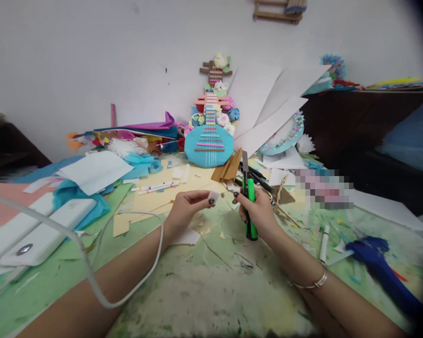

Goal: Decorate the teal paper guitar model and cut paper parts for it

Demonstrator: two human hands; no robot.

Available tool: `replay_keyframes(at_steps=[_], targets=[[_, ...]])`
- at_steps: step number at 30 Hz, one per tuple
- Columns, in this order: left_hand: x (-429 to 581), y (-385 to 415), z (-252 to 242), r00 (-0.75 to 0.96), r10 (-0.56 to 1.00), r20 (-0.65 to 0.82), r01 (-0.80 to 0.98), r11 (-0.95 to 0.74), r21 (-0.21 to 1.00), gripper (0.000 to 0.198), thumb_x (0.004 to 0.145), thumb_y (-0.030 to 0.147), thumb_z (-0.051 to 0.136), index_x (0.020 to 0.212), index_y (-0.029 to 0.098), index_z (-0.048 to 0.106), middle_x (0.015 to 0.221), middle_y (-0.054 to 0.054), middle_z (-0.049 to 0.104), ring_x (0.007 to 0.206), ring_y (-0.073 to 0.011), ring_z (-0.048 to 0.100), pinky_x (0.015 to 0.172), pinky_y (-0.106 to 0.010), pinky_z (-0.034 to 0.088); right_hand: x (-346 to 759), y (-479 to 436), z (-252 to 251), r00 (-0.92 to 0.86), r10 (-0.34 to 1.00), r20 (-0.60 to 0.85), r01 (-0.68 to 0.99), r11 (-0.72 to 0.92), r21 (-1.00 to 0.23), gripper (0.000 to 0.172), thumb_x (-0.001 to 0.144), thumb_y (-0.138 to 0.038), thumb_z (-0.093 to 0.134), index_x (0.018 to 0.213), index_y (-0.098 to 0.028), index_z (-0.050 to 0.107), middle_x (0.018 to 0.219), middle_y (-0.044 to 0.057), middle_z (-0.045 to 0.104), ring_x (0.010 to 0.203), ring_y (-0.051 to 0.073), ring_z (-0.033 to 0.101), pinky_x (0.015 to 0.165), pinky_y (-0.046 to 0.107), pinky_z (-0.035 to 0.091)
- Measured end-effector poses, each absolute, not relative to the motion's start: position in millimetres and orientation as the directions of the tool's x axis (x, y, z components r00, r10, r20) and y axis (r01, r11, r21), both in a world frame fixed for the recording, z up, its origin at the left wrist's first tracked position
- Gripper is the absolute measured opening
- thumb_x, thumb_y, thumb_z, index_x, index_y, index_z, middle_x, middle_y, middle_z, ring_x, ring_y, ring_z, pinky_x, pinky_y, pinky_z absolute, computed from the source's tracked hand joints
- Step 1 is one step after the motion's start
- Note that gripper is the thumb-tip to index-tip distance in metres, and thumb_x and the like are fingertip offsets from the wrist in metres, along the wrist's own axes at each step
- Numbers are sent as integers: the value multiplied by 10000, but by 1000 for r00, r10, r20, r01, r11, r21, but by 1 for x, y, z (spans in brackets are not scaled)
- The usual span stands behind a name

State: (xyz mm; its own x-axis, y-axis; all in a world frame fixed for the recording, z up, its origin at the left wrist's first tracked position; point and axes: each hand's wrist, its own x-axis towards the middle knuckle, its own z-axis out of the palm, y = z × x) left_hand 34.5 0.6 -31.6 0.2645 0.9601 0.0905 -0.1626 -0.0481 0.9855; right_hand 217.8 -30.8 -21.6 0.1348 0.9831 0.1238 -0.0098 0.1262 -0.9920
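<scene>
My left hand (192, 206) pinches a small white piece (214, 195), maybe paper or foam, between thumb and fingertip. A green and black box cutter (251, 206) is gripped in my right hand (259, 212), its blade pointing up and away from me. Something thin and metallic shows at my right fingertips, close to the white piece; it is too small to make out. Both hands hover over the stained green table (197, 300). Straight ahead, a light-blue lute-shaped craft (209, 145) with strings and coloured sticks stands against the wall.
At the right lies a blue glue gun (373, 258) beside a white marker (324, 243). A white power bank (49, 232) is at the left, and a white cable (81, 249) loops across my left forearm. Paper scraps, brown folded card (229, 168) and paper flowers crowd the back.
</scene>
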Motion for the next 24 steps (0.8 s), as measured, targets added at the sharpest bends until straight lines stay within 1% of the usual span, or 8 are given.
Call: replay_keyframes(at_steps=[4,6,10,12,15,18,22,24], targets=[[34,2,-28,259,963,70,-318,16,948,273,617,244,782,855,115,748,746,-69,718,657,-141,637,699,-277,504,221,-29,-25,10,999,33,260,30,-965,68,696,-205,550,747,-199,504,478,-79,527,265,91,439,269,193,309],[34,1,-27,276,959,63,-364,44,930,266,605,236,789,833,106,746,732,-66,708,640,-133,628,685,-270,499,221,-30,-28,-35,999,39,360,49,-932,85,710,-216,533,793,-196,535,531,-62,569,284,93,464,292,198,331],[36,1,-27,264,963,49,-392,61,918,263,584,233,804,804,102,743,731,-65,697,630,-122,613,670,-265,489,223,-31,-28,-14,995,99,536,91,-839,163,753,-261,521,882,-184,585,565,-39,599,339,107,502,383,221,378],[35,3,-28,232,972,44,-402,55,914,264,569,233,812,789,106,741,725,-60,694,618,-113,603,660,-261,484,224,-31,-26,-16,992,124,621,107,-777,197,772,-264,512,919,-177,611,604,-14,631,417,129,548,452,236,399],[35,5,-27,210,976,50,-394,37,918,246,563,236,814,758,109,735,676,-45,677,596,-101,584,627,-243,464,225,-31,-25,-41,984,173,743,146,-653,245,787,-282,530,974,-172,642,759,46,690,655,193,633,582,270,428],[34,5,-27,217,974,65,-364,19,931,251,563,250,810,752,106,730,664,-45,670,593,-100,571,608,-237,446,224,-32,-27,-90,972,216,827,194,-528,275,785,-317,578,1006,-175,659,879,79,706,808,241,641,656,297,428],[33,5,-28,216,971,98,-256,-40,966,255,585,271,792,767,105,726,664,-41,666,577,-92,541,595,-235,429,223,-34,-26,-133,969,211,848,221,-482,237,809,-335,569,966,-199,685,821,67,715,746,238,650,625,303,426],[33,4,-29,226,967,120,-170,-82,982,250,587,284,789,750,108,722,643,-33,658,562,-94,532,573,-231,418,223,-35,-24,-133,955,265,830,254,-497,250,852,-368,513,890,-207,701,801,63,715,720,227,650,630,312,435]])
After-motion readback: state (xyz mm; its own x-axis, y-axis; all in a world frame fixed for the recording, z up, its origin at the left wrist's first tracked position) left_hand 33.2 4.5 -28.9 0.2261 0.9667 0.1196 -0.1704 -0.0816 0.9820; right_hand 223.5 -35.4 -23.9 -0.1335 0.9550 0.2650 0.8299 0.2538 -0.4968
